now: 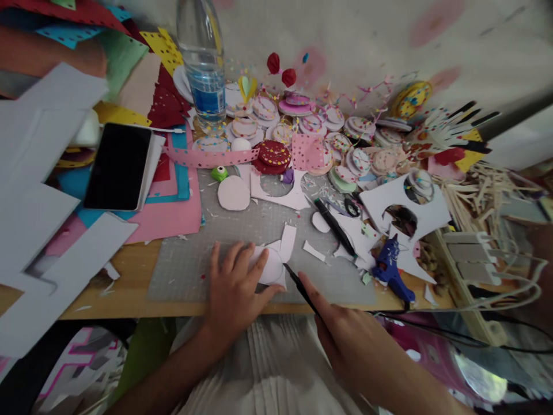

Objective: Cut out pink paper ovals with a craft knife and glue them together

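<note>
My left hand [235,274] lies flat with its fingers spread, pressing a piece of white foam board [270,266] onto the grey cutting mat [185,271]. A rounded outline shows on that piece. My right hand [341,328] is closed around a slim black craft knife [305,291], its tip touching the right edge of the board. White offcuts [288,241] lie just beyond, some against the piece. A rounded white cutout [234,193] rests farther back on the mat.
Many small decorated discs [273,157] crowd the back. A water bottle [208,86] and a black-screened tablet [118,167] stand and lie left. Toward the right are a black marker-like tool [334,226], scissors [351,207], a blue glue gun [392,271] and wooden sticks [470,207].
</note>
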A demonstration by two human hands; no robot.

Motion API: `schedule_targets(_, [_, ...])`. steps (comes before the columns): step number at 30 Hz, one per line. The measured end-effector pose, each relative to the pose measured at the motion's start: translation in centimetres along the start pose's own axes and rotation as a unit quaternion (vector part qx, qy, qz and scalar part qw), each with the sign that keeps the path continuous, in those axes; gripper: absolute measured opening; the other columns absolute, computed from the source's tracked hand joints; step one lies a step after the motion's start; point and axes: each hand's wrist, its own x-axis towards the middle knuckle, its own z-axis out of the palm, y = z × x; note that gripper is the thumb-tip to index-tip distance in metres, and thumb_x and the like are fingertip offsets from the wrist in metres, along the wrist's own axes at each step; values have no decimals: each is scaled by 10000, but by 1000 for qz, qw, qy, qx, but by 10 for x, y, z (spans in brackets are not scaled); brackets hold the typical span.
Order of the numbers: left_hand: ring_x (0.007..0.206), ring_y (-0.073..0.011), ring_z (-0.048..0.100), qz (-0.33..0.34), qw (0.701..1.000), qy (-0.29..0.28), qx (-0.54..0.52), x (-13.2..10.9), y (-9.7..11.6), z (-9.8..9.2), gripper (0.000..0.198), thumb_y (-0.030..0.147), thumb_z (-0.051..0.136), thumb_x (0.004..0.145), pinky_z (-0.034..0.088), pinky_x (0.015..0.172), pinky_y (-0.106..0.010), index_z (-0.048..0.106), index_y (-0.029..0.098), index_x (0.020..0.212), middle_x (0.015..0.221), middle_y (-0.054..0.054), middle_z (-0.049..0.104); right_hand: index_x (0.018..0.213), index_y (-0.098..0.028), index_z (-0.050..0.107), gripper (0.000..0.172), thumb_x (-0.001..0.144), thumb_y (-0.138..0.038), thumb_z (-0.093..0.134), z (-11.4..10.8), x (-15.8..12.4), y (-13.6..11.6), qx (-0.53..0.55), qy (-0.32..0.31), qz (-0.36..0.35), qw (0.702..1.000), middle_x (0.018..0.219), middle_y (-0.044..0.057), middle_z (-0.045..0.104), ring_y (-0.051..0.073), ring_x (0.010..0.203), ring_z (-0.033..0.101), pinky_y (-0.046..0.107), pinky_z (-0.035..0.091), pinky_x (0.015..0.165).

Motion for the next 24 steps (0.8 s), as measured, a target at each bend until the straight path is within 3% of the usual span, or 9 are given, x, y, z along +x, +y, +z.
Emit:
schedule_targets(4, [1071,-342,600,42,999,-5,-1,-3,2,-6,536,563,654,789,239,1083,-616,698,119,1088,992,-152,713,1543,-224,108,814,810,-76,429,-26,9,20,-85,-29,-26,996,756,39,720,233,588,684,294,485,525])
schedule_targets(7, [1020,-323,627,67,998,3,-11,-8,0,-11,407,455,617,850,257,1085,-605,706,106,1038,856,-115,719,1519,-312,194,889,734,-11,485,-50,20,30,-165,-42,-30,985,873,39,702,209,636,682,276,448,538])
schedule_targets(10, [1097,-291,614,139,990,-16,-35,-11,-7,-11,314,335,574,894,335,1086,-509,686,99,1069,1070,-127,722,1490,-301,268,813,764,-26,511,-63,31,34,-190,-39,-73,978,883,30,680,181,667,671,256,403,537])
schedule_targets(14, [1267,-240,521,241,964,-100,-61,-8,-19,-8,379,282,505,935,406,1071,-388,588,76,1243,1344,-120,595,1483,-168,284,650,873,-90,494,-62,41,38,-264,-16,-84,961,800,43,694,195,615,668,270,326,465])
schedule_targets(18, [1285,-229,510,235,961,-131,-65,-7,-21,-8,438,307,480,944,392,1088,-401,527,83,1318,1366,-121,573,1376,-160,442,489,896,-104,520,-59,41,42,-290,-6,-101,952,802,48,710,202,611,684,275,313,447])
schedule_targets(24, [1295,-226,499,210,970,-113,-44,-12,-13,-6,401,290,463,957,338,1116,-402,553,91,1293,1378,-105,563,1225,-175,556,348,899,-91,472,-69,23,60,-207,22,-77,975,890,66,744,199,651,709,268,449,498])
